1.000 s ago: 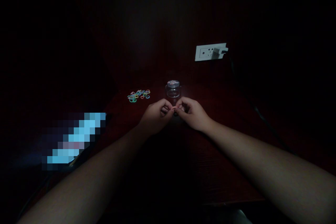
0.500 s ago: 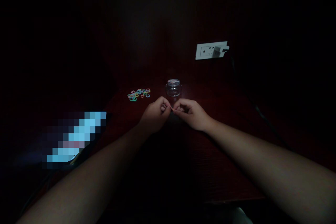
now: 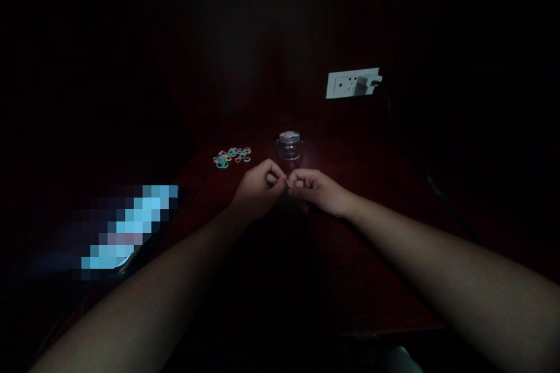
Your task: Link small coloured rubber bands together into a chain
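My left hand [image 3: 261, 187] and my right hand [image 3: 318, 191] meet at the middle of the dark red table. Both are closed in a pinch on a small orange-pink hair tie [image 3: 286, 181], of which only a short piece shows between the fingertips. Just beyond the fingers stands a clear jar [image 3: 289, 148], upright, with a printed lid on it. A loose pile of small coloured hair ties [image 3: 231, 156] lies to the left of the jar, apart from my hands.
On the left, beside my forearm, a lit screen [image 3: 135, 227] is blurred out by pixelation. A white wall socket [image 3: 352, 83] with a plug in it sits at the back right. A dark cable [image 3: 434, 185] runs down the right side. Much of the surroundings is too dark to make out.
My right hand has dipped slightly and its fingers have curled a little more. Less of the hair tie seems to show between the two pinches. The jar and the pile stay put.
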`<state>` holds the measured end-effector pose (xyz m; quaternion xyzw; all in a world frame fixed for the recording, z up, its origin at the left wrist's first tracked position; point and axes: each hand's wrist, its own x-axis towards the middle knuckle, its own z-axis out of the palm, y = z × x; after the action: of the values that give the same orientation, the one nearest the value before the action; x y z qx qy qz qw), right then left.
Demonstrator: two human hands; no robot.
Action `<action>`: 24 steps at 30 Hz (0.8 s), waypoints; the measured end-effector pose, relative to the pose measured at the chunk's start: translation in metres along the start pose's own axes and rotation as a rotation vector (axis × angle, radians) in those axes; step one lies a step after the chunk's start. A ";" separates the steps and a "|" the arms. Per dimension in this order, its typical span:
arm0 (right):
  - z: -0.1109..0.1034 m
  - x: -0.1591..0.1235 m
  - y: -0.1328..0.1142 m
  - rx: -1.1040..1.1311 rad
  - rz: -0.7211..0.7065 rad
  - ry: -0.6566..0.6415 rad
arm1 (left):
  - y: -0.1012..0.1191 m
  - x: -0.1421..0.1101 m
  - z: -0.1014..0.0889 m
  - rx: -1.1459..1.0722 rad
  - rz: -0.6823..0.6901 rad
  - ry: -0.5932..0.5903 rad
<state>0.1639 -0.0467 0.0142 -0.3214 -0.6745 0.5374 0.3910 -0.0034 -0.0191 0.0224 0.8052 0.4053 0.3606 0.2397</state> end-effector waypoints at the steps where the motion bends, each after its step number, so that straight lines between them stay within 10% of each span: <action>1: 0.001 0.000 0.001 0.010 0.012 -0.011 | -0.001 -0.001 0.000 -0.012 0.002 -0.003; 15: -0.001 0.004 0.004 0.243 -0.093 0.209 | -0.003 0.004 0.006 -0.410 -0.029 -0.104; 24: -0.015 -0.009 -0.006 0.497 0.075 -0.253 | -0.008 0.001 -0.010 -1.071 -0.326 -0.599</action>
<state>0.1818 -0.0487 0.0201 -0.1708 -0.5531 0.7362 0.3505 -0.0149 -0.0132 0.0239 0.5675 0.2014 0.2312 0.7641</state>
